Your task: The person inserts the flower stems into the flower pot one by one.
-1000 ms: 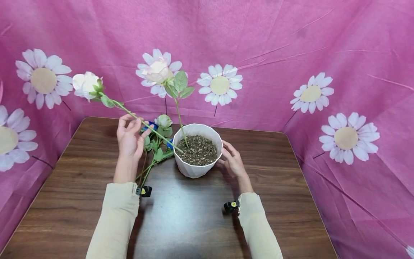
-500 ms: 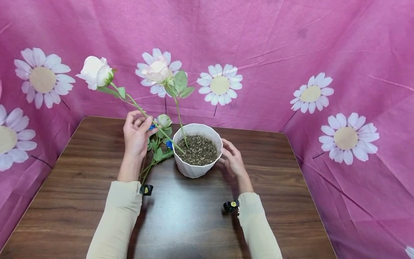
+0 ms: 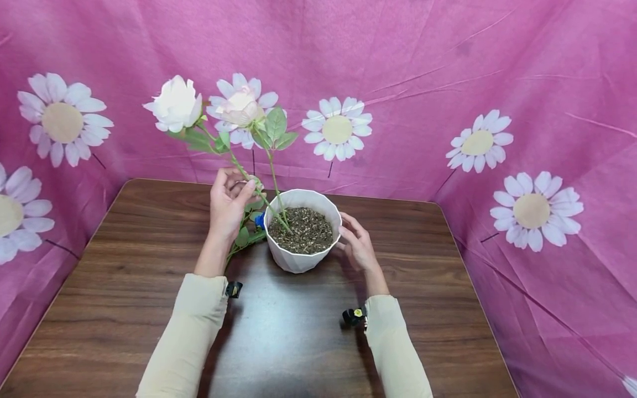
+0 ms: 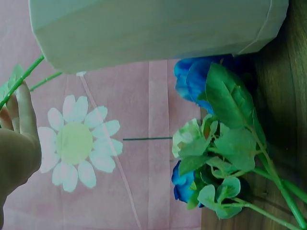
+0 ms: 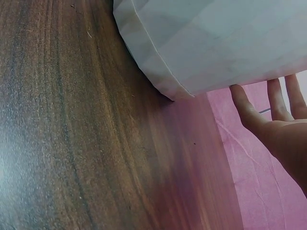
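Note:
My left hand (image 3: 226,207) pinches the green stem of a white rose (image 3: 175,105) between thumb and fingers. The stem leans left, and its lower end is in the dark soil (image 3: 313,229) of a white faceted pot (image 3: 298,262). A pale pink rose (image 3: 241,109) with green leaves stands in the same soil, close beside that stem. My right hand (image 3: 360,246) rests its fingertips against the pot's right side. In the right wrist view, its extended fingers (image 5: 243,103) touch the pot wall from outside.
Left of the pot, blue roses (image 4: 183,182) and a pale greenish-white rose (image 4: 187,136) lie on the wooden table (image 3: 408,331), partly hidden by my left hand in the head view. A pink cloth (image 3: 408,66) with printed daisies hangs behind and along the sides.
My left hand has moved right, bringing the white rose more upright and nearer to the pale pink one. The stem's lower end has shifted slightly right in the soil. My right hand stays at the pot.

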Tool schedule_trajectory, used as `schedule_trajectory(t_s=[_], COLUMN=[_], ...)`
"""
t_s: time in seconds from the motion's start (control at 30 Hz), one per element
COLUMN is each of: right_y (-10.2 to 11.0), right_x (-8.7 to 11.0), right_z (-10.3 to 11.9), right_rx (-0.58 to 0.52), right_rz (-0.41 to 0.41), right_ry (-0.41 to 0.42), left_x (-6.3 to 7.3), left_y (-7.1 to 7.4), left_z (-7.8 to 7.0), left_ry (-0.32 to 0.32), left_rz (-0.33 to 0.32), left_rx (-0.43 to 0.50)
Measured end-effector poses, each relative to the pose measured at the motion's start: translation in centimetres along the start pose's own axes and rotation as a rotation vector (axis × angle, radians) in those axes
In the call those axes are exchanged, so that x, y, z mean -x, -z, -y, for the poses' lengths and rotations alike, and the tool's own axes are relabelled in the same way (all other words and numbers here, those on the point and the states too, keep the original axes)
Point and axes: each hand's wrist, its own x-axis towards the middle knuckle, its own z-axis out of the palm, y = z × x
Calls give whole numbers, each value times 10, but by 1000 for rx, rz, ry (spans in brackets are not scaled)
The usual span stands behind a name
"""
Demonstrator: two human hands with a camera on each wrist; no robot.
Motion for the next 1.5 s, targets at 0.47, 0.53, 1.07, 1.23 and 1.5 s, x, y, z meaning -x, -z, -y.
schedule_trajectory(t_s=[0.47,0.53,1.07,1.23,1.5], right_y=[1,1,1,1,1], right_x=[0,0,-1,-2,1], right_z=[-1,-1,-1,0,0], right_rx=[-4,-4,0,0,-5], right_rz=[-1,-3,-9,-7,4], right_ry=[-4,-4,-11,-18,1], left_x=[1,1,-4,-7,-13], left_y=[-17,-20,-40,-47,-57], left_z=[8,8,10,12,19], left_ry=[23,24,0,-63,-154], left_rz=[11,14,74,98,151], left_rx=[-39,-42,-135,-232,-396])
